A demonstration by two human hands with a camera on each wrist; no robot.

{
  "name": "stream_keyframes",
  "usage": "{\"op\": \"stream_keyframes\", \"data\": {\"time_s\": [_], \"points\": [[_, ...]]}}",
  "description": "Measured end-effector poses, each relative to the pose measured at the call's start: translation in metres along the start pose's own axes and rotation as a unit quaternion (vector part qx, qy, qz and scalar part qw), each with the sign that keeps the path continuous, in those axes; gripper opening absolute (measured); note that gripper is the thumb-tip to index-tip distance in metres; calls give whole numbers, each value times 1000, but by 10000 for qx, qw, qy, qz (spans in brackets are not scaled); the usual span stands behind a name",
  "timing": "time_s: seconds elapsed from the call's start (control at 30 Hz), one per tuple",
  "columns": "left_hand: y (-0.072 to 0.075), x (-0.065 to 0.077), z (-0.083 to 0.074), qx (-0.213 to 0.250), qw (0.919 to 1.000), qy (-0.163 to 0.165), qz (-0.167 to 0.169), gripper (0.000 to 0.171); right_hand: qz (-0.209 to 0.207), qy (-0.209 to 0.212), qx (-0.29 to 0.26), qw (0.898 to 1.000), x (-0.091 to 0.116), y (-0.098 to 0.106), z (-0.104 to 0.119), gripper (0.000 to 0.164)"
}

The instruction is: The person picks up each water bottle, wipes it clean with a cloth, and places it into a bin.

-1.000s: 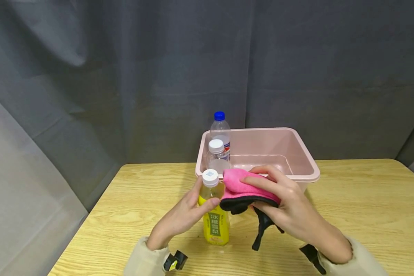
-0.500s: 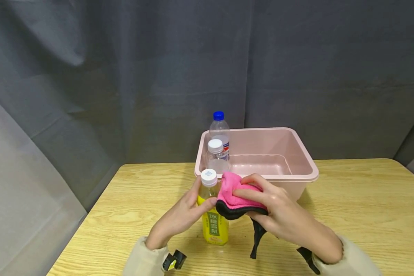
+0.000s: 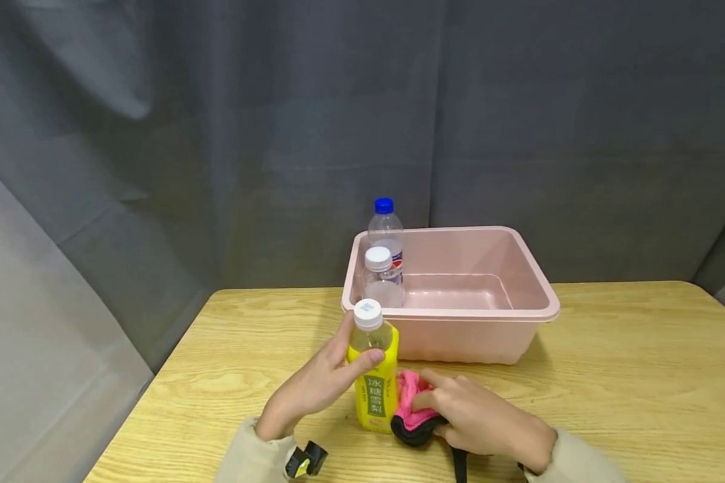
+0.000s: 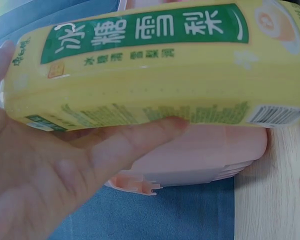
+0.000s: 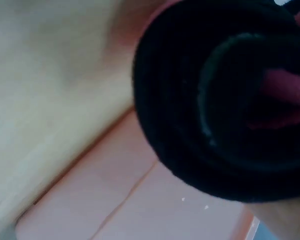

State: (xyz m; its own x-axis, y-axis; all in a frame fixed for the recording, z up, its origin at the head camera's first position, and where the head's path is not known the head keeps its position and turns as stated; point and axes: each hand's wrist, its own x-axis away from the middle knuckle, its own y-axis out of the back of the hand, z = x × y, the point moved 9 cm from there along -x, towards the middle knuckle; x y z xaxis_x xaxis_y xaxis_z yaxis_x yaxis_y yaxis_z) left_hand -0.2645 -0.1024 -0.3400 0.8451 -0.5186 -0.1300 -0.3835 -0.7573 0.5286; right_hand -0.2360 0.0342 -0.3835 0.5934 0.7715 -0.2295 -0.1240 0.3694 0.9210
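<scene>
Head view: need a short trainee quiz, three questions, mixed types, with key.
1. Multiple choice. The left hand holds the front bottle. Its label is mostly:
A) red
B) yellow
C) purple

2. True or false: the blue-capped bottle is inside the pink tub.

3. Fill in: the right hand grips a pink fabric item with ____ edging.

Key: 1. B; 2. True; 3. black
</scene>
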Motion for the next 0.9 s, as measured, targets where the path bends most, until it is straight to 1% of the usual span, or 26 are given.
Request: {"op": "stream_keyframes", "data": {"time_s": [0.07, 0.17, 0.3, 0.43, 0.53, 0.6, 0.67, 0.73, 0.8, 0.9], "points": [[0, 0, 0, -41, 10000, 5, -11, 84, 184, -57, -51, 9998, -1, -8, -3, 38], [0, 0, 0, -37, 10000, 7, -1, 84, 187, -26, -76, 9998, -1, -11, -4, 38], [0, 0, -1, 0, 10000, -50, 34, 83, 62, 50, -35, 10000, 0, -10, -3, 39], [0, -1, -1, 3, 9999, -95, 31, 83, 45, -12, -20, 10000, 0, -7, -5, 40], [0, -1, 0, -13, 9999, -105, 17, 83, -48, -64, 41, 10000, 1, 2, -5, 39], [0, -2, 0, -10, 10000, -88, 14, 84, -268, -55, 57, 9996, 3, 14, -2, 39], [0, -2, 0, 15, 10000, -93, 22, 83, -639, 63, -23, 9979, 3, 30, 4, 40], [0, -1, 1, 28, 10000, -83, 30, 84, -1051, 195, -166, 9941, 4, 45, 10, 44], [0, -1, 0, 14, 10000, -82, 32, 85, -1557, 380, -238, 9868, 6, 61, 16, 49], [0, 0, -1, -18, 9999, -97, 50, 87, -2363, 577, -244, 9697, 11, 82, 24, 58]]}}
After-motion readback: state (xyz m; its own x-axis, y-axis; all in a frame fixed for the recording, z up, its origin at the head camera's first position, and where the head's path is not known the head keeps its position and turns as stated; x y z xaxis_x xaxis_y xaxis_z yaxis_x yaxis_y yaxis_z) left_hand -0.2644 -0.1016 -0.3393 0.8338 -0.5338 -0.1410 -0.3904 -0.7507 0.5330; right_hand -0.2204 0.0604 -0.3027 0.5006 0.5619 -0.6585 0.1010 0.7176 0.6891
